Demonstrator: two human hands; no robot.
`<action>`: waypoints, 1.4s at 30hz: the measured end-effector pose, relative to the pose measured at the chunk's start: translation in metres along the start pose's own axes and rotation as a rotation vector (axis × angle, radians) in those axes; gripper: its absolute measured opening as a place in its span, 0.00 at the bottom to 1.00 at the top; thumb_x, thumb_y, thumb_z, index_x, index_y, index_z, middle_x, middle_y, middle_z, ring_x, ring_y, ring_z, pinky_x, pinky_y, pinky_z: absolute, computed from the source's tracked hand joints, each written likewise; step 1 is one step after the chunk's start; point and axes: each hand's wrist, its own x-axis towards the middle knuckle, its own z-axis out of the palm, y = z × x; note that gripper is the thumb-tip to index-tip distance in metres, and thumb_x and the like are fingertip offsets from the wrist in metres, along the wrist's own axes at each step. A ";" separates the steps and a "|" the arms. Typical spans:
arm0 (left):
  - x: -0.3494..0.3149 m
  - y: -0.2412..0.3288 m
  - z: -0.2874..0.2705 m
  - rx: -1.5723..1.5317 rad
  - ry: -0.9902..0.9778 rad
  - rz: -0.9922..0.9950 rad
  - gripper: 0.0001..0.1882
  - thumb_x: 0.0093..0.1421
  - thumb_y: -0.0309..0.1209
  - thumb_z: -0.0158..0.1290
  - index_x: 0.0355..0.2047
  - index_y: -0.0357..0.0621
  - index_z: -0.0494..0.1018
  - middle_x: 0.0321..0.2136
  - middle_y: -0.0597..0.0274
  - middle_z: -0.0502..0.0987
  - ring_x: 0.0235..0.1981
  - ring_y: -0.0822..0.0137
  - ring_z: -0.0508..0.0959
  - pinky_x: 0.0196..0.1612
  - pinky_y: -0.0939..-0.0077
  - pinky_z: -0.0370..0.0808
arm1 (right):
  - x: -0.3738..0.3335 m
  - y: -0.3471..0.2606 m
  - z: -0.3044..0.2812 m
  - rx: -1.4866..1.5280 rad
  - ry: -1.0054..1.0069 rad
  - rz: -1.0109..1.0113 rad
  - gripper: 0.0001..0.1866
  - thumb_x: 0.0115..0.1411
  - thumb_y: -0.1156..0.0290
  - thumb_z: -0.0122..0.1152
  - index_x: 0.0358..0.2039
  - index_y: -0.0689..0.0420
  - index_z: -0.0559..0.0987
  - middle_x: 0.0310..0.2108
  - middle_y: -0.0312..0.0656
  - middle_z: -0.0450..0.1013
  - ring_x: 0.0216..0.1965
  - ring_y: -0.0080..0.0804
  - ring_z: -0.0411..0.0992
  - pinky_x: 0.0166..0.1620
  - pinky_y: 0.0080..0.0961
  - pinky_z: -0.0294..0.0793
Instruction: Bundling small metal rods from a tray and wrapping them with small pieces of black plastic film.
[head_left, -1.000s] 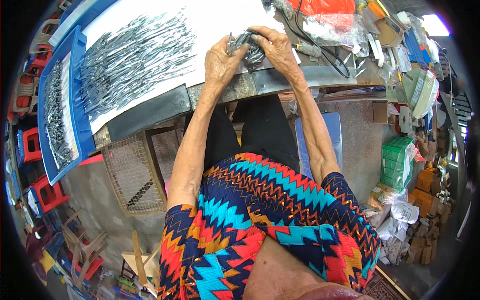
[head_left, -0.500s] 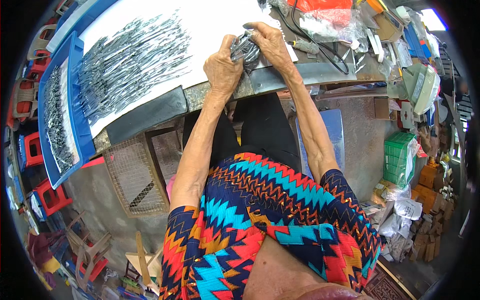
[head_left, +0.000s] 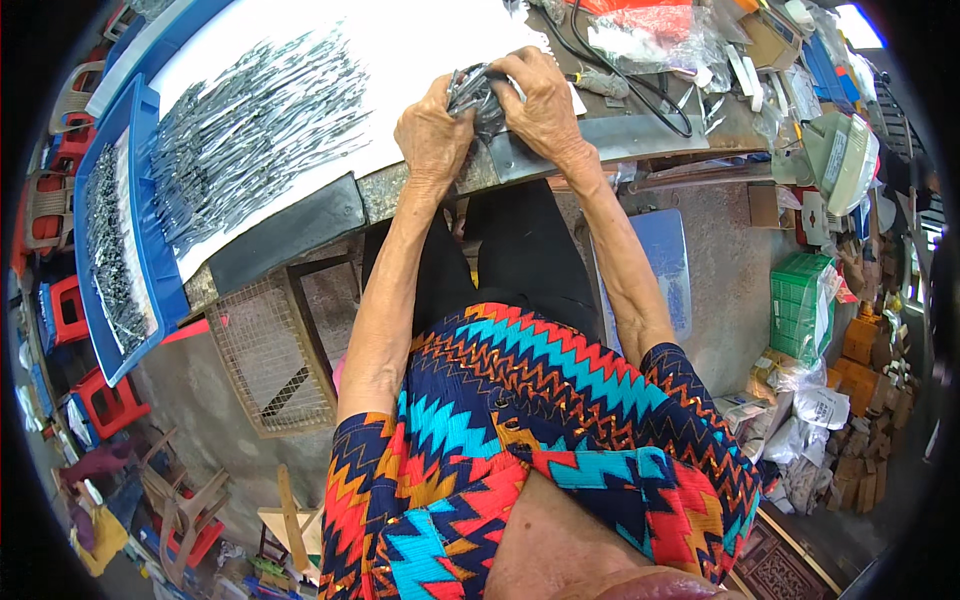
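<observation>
A tangled bundle of thin, shiny dark strips (head_left: 482,98) is between my two hands at the table's front edge. My left hand (head_left: 437,138) grips its left side, thumb and fingers closed against it. From the right, my right hand (head_left: 543,105) curls its fingers over the bundle's top and side. The exact kind of strips is too small to make out. Many similar dark thin pieces (head_left: 265,130) lie in rows on a white sheet (head_left: 415,50) to the left of my hands.
A blue tray (head_left: 152,215) with small dark pieces stands at the table's left end. Right of my hands lie a tool with a wrapped handle (head_left: 603,84), a black cable (head_left: 655,105) and plastic bags (head_left: 640,50). A green crate (head_left: 800,310) is on the right.
Both hands have shifted slightly with the bundle. My right hand's fingers have moved and now bend further over its top; the bundle looks more gathered.
</observation>
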 end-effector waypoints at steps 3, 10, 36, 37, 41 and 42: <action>0.002 -0.002 0.000 -0.072 -0.055 -0.071 0.13 0.49 0.33 0.53 0.35 0.43 0.74 0.18 0.61 0.75 0.18 0.69 0.74 0.24 0.75 0.69 | -0.003 0.003 0.001 -0.048 -0.020 0.070 0.07 0.46 0.74 0.53 0.28 0.57 0.76 0.28 0.45 0.66 0.34 0.41 0.65 0.39 0.33 0.66; 0.004 -0.004 0.002 -0.051 -0.071 -0.087 0.12 0.50 0.34 0.53 0.35 0.44 0.75 0.15 0.64 0.73 0.17 0.74 0.71 0.23 0.76 0.68 | -0.010 0.007 0.001 -0.061 -0.072 0.109 0.08 0.46 0.75 0.52 0.28 0.60 0.76 0.28 0.47 0.65 0.34 0.42 0.65 0.39 0.34 0.66; 0.000 -0.005 -0.006 -0.232 -0.135 -0.064 0.10 0.50 0.30 0.52 0.33 0.42 0.72 0.22 0.53 0.75 0.23 0.56 0.76 0.25 0.69 0.69 | 0.003 -0.014 0.007 0.095 -0.225 0.271 0.10 0.47 0.70 0.51 0.29 0.61 0.74 0.28 0.52 0.70 0.32 0.49 0.69 0.37 0.37 0.67; -0.001 -0.003 -0.006 -0.256 -0.131 -0.075 0.10 0.51 0.31 0.52 0.34 0.42 0.72 0.21 0.54 0.75 0.22 0.59 0.75 0.24 0.71 0.68 | 0.004 -0.017 0.003 0.083 -0.232 0.278 0.10 0.46 0.70 0.51 0.28 0.61 0.73 0.27 0.52 0.70 0.32 0.49 0.69 0.36 0.38 0.67; -0.002 -0.002 -0.002 -0.337 -0.110 -0.051 0.11 0.52 0.34 0.52 0.35 0.43 0.72 0.19 0.57 0.75 0.19 0.69 0.73 0.22 0.75 0.66 | 0.002 -0.015 0.001 0.077 -0.146 0.251 0.09 0.46 0.71 0.50 0.27 0.62 0.73 0.26 0.52 0.70 0.30 0.49 0.69 0.34 0.39 0.67; -0.001 0.000 0.001 -0.383 -0.090 -0.048 0.12 0.53 0.35 0.52 0.34 0.42 0.72 0.17 0.61 0.73 0.17 0.73 0.70 0.22 0.77 0.65 | 0.003 -0.012 0.002 0.117 -0.140 0.233 0.07 0.45 0.72 0.48 0.23 0.62 0.69 0.24 0.52 0.68 0.30 0.52 0.68 0.34 0.42 0.67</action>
